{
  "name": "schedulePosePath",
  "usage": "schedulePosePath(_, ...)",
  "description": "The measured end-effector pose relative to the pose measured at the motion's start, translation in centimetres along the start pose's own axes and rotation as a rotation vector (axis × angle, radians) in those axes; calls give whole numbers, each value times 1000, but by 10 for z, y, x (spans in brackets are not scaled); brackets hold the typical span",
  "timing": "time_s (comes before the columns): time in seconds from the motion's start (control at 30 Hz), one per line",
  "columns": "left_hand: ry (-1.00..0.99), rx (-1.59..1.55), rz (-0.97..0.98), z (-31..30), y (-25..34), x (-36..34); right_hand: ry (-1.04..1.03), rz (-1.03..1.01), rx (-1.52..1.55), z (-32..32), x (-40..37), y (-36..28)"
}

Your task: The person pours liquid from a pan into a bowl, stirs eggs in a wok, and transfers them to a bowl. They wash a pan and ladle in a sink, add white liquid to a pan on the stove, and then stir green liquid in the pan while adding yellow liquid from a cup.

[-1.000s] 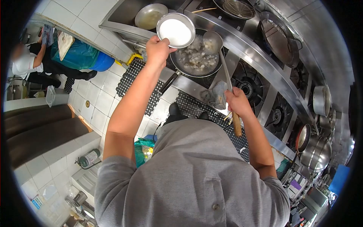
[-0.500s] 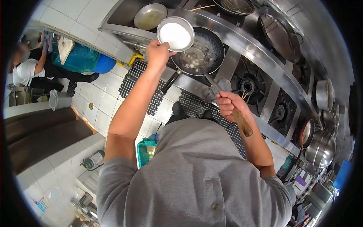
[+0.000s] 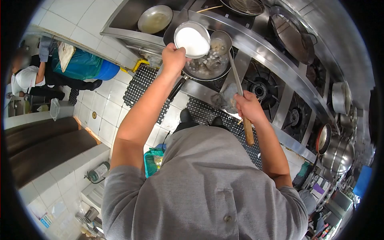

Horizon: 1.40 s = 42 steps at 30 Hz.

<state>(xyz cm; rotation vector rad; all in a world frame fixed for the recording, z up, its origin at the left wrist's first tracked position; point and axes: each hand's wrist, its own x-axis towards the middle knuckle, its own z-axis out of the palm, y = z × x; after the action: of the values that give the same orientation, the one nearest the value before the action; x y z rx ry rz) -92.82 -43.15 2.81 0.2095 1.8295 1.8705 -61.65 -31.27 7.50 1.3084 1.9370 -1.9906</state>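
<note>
Over the pan (image 3: 206, 72), left hand (image 3: 174, 60) grips the bowl (image 3: 192, 39); right (image 3: 251, 108) clasps the ladle (image 3: 237, 76).

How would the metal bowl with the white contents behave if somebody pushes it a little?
The metal bowl would probably tilt easily, because the left hand holds it only at one side. Its smooth metal wall looks stiff and unlikely to bend. The white contents might spill, as no lid covers them.

Grey short-sleeved shirt (image 3: 180, 180) with faint creases, vertical placket seam, one dark round button (image 3: 227, 218) visible, dark trousers (image 3: 192, 127), dark shoes (image 3: 185, 116), both hands (image 3: 175, 60) bare.
</note>
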Motion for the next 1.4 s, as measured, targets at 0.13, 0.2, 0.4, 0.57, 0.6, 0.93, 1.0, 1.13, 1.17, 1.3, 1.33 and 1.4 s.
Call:
schedulePosePath(0.13, 5, -62, 31, 1, 20, 4, 230, -207, -480, 5, 26, 47)
schedulePosePath(0.2, 19, -101, 27, 0, 35, 4, 337, -430, -777, 3, 48, 85)
schedulePosePath(0.4, 54, -183, 92, -11, 55, 10, -267, 141, 318, 23, 30, 39)
schedulePosePath(0.57, 56, -104, 50, -15, 51, 4, -659, 398, 1008, 12, 30, 18)
schedulePosePath(0.6, 40, -96, 42, -15, 48, 2, -591, 378, 906, 8, 25, 14)
schedulePosePath(0.93, 3, -52, -31, 2, -7, -3, -158, 64, 208, -17, -6, -29)
schedulePosePath(1.0, 5, -63, -19, 5, -7, 0, -120, 39, 119, -19, 3, -20)
schedulePosePath(1.13, 18, -113, -4, 2, 10, 8, 66, -62, -277, -8, 15, 2)
schedulePosePath(1.17, 23, -123, -2, 1, 17, 10, 106, -124, -363, -8, 24, 18)
schedulePosePath(1.3, 89, -168, 61, -7, 39, 13, 64, -131, -343, 4, 46, 65)
schedulePosePath(1.33, 87, -175, 65, -10, 43, 12, -36, -42, -166, 11, 37, 54)
schedulePosePath(1.4, 97, -177, 76, -16, 49, 12, -195, 152, 151, 22, 25, 33)
